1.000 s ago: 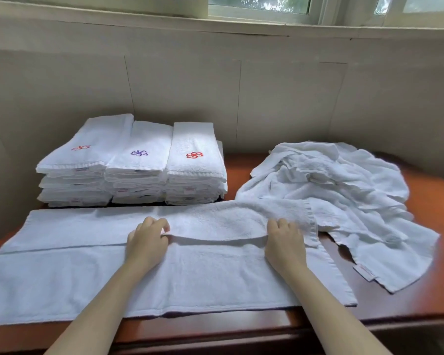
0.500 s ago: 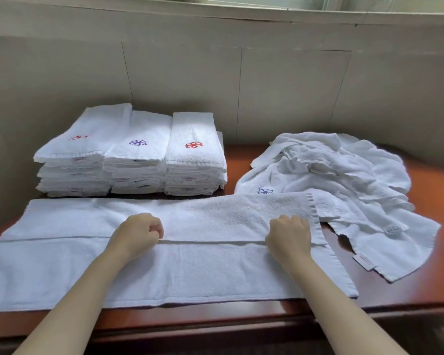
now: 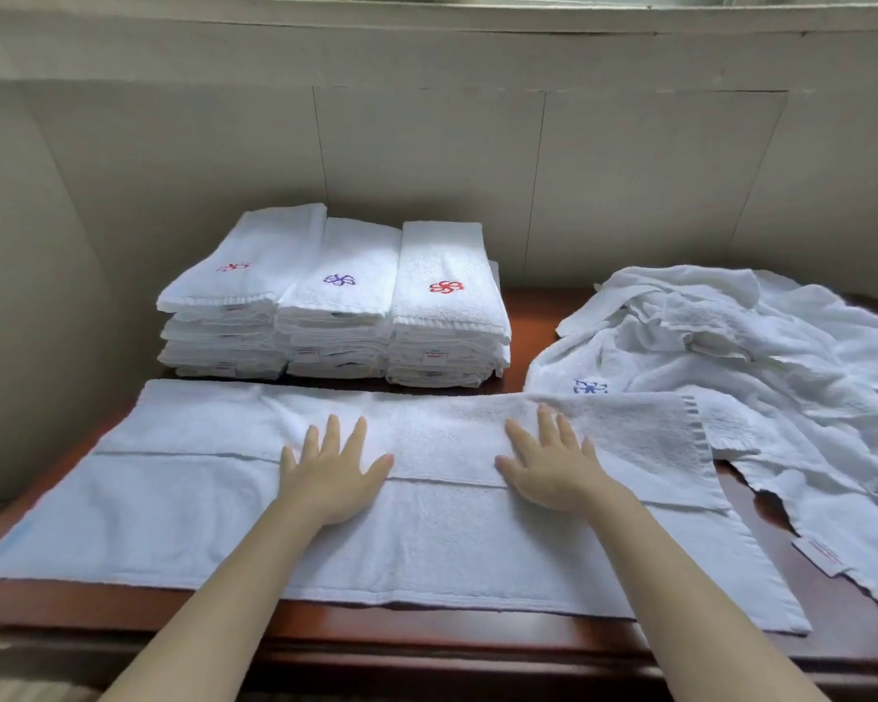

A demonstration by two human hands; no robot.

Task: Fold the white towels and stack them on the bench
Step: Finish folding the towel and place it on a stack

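On the bench (image 3: 543, 638) a towel (image 3: 427, 544) lies spread lengthwise along the front edge, its far half folded toward the person, and both hands lie flat on that fold with fingers straight and spread, the left hand (image 3: 333, 473) and the right hand (image 3: 553, 466) apart, gripping nothing. Just behind the towel on the left stand three stacks (image 3: 335, 306) of folded towels side by side, their tops stitched with red, purple and red flowers. To the towel's right, and touching its far right corner, sprawls a crumpled pile (image 3: 761, 377) of unfolded towels, backed by the wall (image 3: 427, 159).
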